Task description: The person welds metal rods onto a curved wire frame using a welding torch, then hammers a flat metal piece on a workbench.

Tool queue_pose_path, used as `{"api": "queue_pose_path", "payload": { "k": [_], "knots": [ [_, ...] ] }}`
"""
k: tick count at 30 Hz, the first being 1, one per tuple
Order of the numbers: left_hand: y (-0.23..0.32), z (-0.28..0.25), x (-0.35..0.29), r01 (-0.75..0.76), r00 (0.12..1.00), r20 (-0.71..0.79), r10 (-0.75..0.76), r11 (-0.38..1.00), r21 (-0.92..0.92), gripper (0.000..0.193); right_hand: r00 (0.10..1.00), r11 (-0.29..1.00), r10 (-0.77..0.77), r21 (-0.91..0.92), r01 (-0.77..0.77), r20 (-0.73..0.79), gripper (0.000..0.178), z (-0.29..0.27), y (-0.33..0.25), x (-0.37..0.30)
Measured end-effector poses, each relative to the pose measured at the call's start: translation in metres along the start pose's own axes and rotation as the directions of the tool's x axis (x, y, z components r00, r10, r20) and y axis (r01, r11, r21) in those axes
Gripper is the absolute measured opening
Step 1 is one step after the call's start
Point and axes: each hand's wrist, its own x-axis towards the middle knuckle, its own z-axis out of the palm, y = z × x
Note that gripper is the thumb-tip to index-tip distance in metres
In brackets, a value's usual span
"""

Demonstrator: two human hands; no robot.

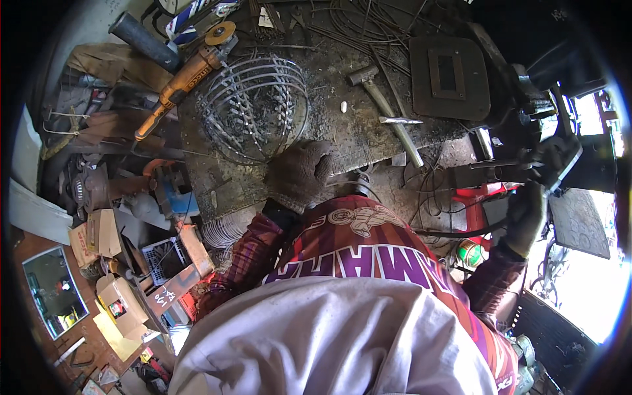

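A round cage of bent steel rods (253, 78), with rows of short twisted pieces across it, sits on the metal worktable (342, 135). My left hand (299, 172), in a dark brown glove, is closed at the cage's near rim; what lies under its fingers is hidden. Out to the right, my gloved right hand (526, 220) is raised and closed against a dark metal clamp-like piece (556, 158). Shadow hides exactly what it grips. Past the left hand lies a hammer (388, 112), beside a small white piece (343, 106).
An orange angle grinder (187, 82) lies at the table's left edge near a grey pipe (145, 41). A welding mask (451, 78) rests at the right. Loose rods and wire (359, 26) cover the back. Cardboard boxes (122, 306) crowd the lower left.
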Motion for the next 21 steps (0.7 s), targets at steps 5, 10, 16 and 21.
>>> {"api": "queue_pose_path", "payload": {
  "k": [5,10,16,21],
  "knots": [
    [-0.001,-0.001,0.0,-0.036,0.999,-0.004,0.036,0.999,-0.011,0.025,0.986,0.967,-0.002,-0.251,0.045,0.167,0.022,0.072,0.011,-0.04],
    [-0.001,-0.011,-0.001,-0.125,0.991,-0.048,0.121,0.989,-0.08,0.025,0.931,0.984,0.069,-0.178,-0.005,0.359,0.027,0.107,0.03,-0.047],
    [0.002,-0.042,-0.012,-0.161,0.987,-0.054,0.153,0.962,-0.222,0.023,0.898,0.967,0.106,-0.256,0.008,0.428,0.03,0.156,0.026,-0.07],
    [-0.014,-0.054,-0.03,-0.059,0.994,0.079,0.074,0.982,-0.178,0.026,0.817,0.677,0.086,-0.635,0.372,0.57,0.048,0.177,0.048,-0.054]
  ]
}}
